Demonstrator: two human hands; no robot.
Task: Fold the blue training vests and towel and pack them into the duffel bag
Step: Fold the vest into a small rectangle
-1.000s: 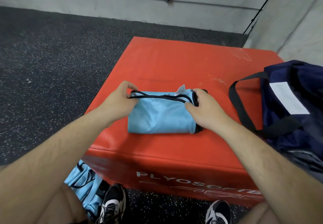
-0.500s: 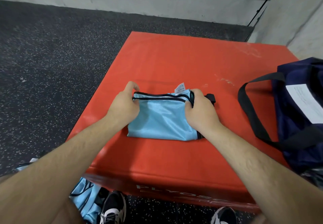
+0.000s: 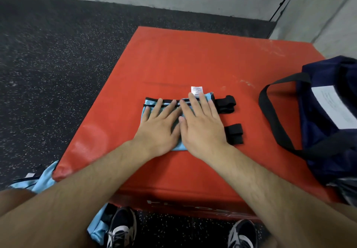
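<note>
The folded blue vest (image 3: 151,103) is lying flat in the middle of the red plyo box (image 3: 193,58), its white label (image 3: 196,90) sticking out at the far edge and two black straps (image 3: 226,103) poking out on its right side. Both hands are pressing down on it side by side: the left hand (image 3: 158,129) and the right hand (image 3: 201,129) are lying palm down with fingers straight and spread, gripping nothing. The navy duffel bag (image 3: 328,70) is sitting on the box well to the right, its black handle (image 3: 270,112) drooping toward the vest. More blue fabric (image 3: 44,178) is lying on the floor by the person's left shoe (image 3: 119,228). This vest is looking folded and ready for packing; the floor fabric is waiting, and no towel is showing clearly.
</note>
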